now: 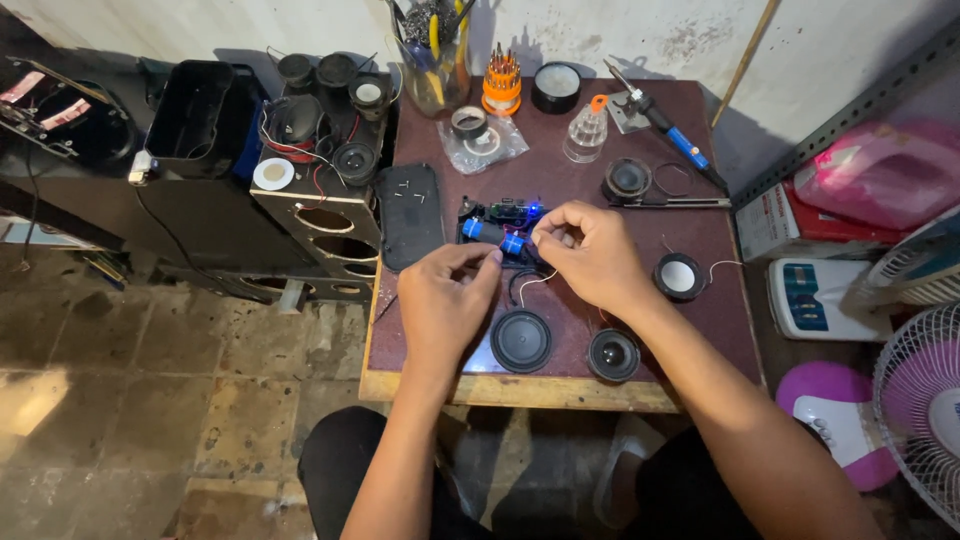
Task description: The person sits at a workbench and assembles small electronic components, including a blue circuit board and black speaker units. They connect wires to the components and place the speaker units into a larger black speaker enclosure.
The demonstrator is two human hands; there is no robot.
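Note:
A small circuit board with blue parts and a lit blue light lies on the dark red table. My left hand pinches something small just left of the board's front edge. My right hand pinches a thin white wire at the same spot. The two hands' fingertips nearly touch. Below the hands lie a round black speaker and a smaller speaker cone.
A soldering iron, a screwdriver set, a glass of pliers, tape rolls, a clear bottle and more speakers crowd the table. A black plate with screws lies left. A speaker cabinet stands beside. Fans stand right.

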